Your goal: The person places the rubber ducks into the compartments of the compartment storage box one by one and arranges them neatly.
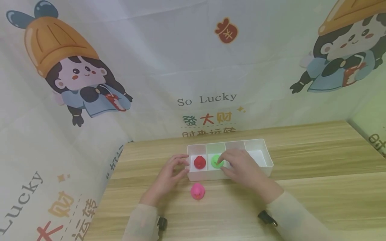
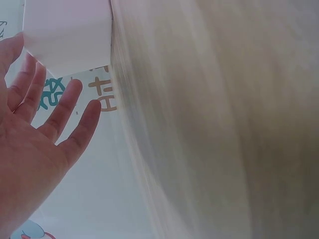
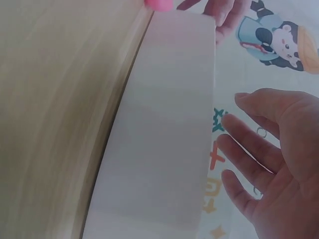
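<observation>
A white divided box [image 1: 208, 175] lies lengthwise on the table. A red toy [image 1: 199, 162] sits in its leftmost compartment and a green rubber duck [image 1: 214, 162] in the one beside it. My right hand [image 1: 243, 167] hovers over the box, thumb and index finger right at the green duck's edge. In the right wrist view, that hand's fingers [image 3: 249, 142] are spread with nothing between them. My left hand [image 1: 169, 175] is at the box's left end, fingers loosely bent and holding nothing. In front of the box stands a pink rubber duck [image 1: 197, 191].
Behind the wooden table [image 1: 316, 187] hangs a white printed cloth [image 1: 163, 67], with another stretch of it on the left. A small dark blue spot shows in the third compartment, mostly hidden by my right hand. Black straps sit at both wrists.
</observation>
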`<state>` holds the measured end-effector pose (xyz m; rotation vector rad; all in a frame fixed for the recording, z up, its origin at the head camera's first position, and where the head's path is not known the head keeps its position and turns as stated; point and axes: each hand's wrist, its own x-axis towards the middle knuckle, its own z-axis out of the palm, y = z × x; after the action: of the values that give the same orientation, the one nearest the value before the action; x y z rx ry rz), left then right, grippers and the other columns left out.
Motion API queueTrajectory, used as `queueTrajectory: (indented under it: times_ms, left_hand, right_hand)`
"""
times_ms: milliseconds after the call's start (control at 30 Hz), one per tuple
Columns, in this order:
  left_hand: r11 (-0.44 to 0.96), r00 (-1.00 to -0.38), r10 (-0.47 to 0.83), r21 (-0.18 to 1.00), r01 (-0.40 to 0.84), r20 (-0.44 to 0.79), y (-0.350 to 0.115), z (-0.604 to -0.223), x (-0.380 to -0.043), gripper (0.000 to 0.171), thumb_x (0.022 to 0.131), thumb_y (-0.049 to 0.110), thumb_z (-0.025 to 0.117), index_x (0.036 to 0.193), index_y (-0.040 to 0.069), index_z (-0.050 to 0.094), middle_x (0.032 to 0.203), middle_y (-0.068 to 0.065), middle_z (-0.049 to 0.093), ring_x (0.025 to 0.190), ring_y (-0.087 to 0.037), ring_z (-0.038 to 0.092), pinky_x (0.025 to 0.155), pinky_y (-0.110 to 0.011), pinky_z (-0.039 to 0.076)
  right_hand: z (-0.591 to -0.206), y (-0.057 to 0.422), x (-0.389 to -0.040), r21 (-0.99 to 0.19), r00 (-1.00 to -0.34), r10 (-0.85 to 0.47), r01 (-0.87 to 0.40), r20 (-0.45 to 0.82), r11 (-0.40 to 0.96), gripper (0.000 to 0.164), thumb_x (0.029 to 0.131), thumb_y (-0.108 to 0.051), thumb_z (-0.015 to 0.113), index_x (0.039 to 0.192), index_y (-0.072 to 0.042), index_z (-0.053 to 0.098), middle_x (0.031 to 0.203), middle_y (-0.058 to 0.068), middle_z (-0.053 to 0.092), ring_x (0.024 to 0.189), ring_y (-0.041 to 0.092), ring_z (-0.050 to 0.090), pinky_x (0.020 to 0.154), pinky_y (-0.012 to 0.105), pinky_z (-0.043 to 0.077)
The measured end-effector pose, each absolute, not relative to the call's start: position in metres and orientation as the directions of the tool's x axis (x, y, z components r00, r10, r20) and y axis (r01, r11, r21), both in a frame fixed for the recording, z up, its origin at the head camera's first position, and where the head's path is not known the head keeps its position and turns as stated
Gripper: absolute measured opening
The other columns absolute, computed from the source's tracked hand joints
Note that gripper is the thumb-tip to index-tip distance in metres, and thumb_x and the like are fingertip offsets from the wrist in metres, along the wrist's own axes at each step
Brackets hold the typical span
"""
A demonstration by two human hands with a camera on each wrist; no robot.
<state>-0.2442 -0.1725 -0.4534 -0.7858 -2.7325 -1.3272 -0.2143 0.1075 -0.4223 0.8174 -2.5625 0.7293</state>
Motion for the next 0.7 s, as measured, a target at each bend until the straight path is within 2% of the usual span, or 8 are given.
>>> queueTrajectory:
  times_ms: [100, 333, 533, 700]
  left_hand:
    - [0.515, -0.873, 0.440, 0.736, 0.439, 0.212, -0.172, -0.453, -0.244, 0.019, 0.085, 0.018, 0.060, 0.102, 0.011, 0.056, 0.129, 0.007, 0.040, 0.118, -0.012, 0.035, 0.091, -0.046, 0.037]
    - [0.504, -0.868, 0.447, 0.741, 0.445, 0.217, -0.173, -0.453, -0.243, 0.019, 0.085, 0.019, 0.059, 0.102, 0.011, 0.056, 0.129, 0.006, 0.040, 0.117, -0.013, 0.035, 0.090, -0.046, 0.037]
    - [0.515, -0.877, 0.435, 0.743, 0.427, 0.203, -0.173, -0.454, -0.243, 0.019, 0.085, 0.019, 0.060, 0.102, 0.012, 0.056, 0.128, 0.009, 0.040, 0.115, -0.009, 0.036, 0.091, -0.045, 0.038]
    - [0.509, -0.876, 0.434, 0.745, 0.431, 0.210, -0.172, -0.454, -0.244, 0.018, 0.084, 0.018, 0.060, 0.101, 0.011, 0.056, 0.128, 0.008, 0.040, 0.115, -0.010, 0.037, 0.090, -0.046, 0.038]
  right_hand:
    - [-0.425, 0.106, -0.210, -0.361, -0.757, -0.439, -0.629, 0.484, 0.688, 0.015, 0.076, -0.019, 0.067, 0.090, -0.020, 0.062, 0.094, -0.010, 0.058, 0.094, 0.012, 0.047, 0.084, 0.033, 0.036]
    - [-0.426, 0.097, -0.202, -0.335, -0.705, -0.468, -0.683, 0.533, 0.649, 0.014, 0.077, -0.020, 0.067, 0.090, -0.021, 0.061, 0.094, -0.010, 0.059, 0.093, 0.010, 0.050, 0.083, 0.033, 0.038]
    - [-0.423, 0.090, -0.194, -0.357, -0.702, -0.468, -0.692, 0.537, 0.628, 0.016, 0.077, -0.020, 0.067, 0.091, -0.022, 0.061, 0.094, -0.012, 0.057, 0.094, 0.006, 0.048, 0.084, 0.026, 0.039]
    - [-0.423, 0.084, -0.189, -0.374, -0.676, -0.489, -0.724, 0.551, 0.580, 0.017, 0.076, -0.017, 0.066, 0.092, -0.020, 0.061, 0.094, -0.011, 0.057, 0.094, 0.007, 0.049, 0.084, 0.026, 0.040]
